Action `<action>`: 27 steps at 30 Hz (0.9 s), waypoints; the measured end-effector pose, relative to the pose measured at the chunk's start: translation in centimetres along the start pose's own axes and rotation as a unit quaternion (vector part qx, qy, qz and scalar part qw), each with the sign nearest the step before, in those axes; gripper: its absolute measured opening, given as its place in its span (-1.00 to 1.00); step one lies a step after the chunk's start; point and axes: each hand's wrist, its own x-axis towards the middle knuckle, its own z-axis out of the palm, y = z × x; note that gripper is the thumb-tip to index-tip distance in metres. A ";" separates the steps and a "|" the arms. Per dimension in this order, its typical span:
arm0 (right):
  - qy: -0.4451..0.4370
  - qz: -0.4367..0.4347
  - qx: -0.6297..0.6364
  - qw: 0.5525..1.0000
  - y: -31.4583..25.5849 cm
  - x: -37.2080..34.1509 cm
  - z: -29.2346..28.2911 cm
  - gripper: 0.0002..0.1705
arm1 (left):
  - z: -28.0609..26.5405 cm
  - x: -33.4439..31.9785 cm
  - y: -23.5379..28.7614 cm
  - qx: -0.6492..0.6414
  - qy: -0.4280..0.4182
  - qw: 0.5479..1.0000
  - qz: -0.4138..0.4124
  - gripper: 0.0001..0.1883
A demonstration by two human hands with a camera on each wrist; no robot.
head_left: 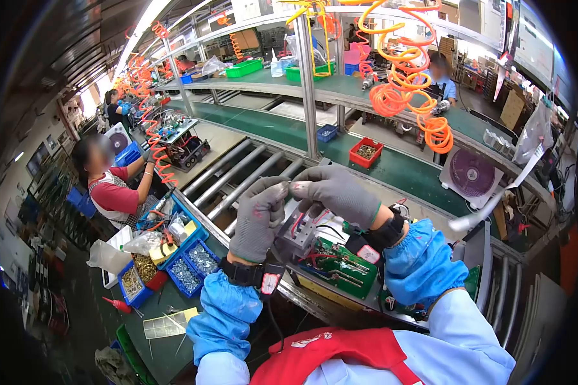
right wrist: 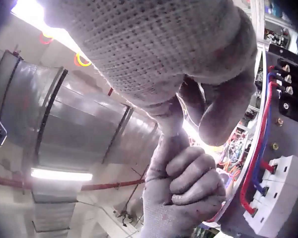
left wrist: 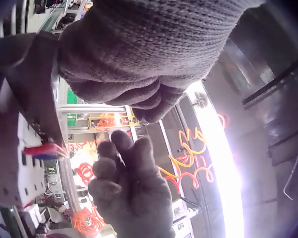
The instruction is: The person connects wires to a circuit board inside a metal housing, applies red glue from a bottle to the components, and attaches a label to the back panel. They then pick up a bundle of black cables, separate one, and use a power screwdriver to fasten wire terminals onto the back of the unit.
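Both hands wear grey knit gloves and meet at the fingertips above an electrical unit. My left hand (head_left: 258,221) has its fingers curled, thumb and forefinger together at the tip. A small shiny metal piece (left wrist: 143,121) shows at its fingertips in the left wrist view; its kind is too small to tell. My right hand (head_left: 341,194) reaches across from the other side with bent fingers, its tips right at the left hand's. Below them stands the unit, with a grey metal block (head_left: 297,237), green circuit boards (head_left: 347,266) and a white terminal block (right wrist: 278,196) with red and blue wires.
Blue bins of small metal parts (head_left: 192,266) stand at the left, near a sheet of paper (head_left: 170,323). Metal rollers (head_left: 237,186) run behind the left hand. A red bin (head_left: 366,152) sits farther back. Orange coiled hoses (head_left: 401,83) hang overhead. Another person (head_left: 119,186) works at the left.
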 end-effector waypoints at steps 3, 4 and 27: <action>-0.016 0.022 0.064 0.998 0.3 -0.1 -0.4 -0.70 | 1.1 -0.2 0.2 0.038 0.014 0.999 0.001 -0.78; -0.021 0.032 0.085 0.996 0.4 0.0 -0.6 -0.71 | 1.3 -0.4 0.5 0.065 0.018 0.998 -0.014 -0.77; 0.138 0.134 -0.234 0.953 10.4 6.2 -8.6 -0.77 | -4.9 -0.8 -5.1 0.084 0.074 0.993 -0.024 -0.74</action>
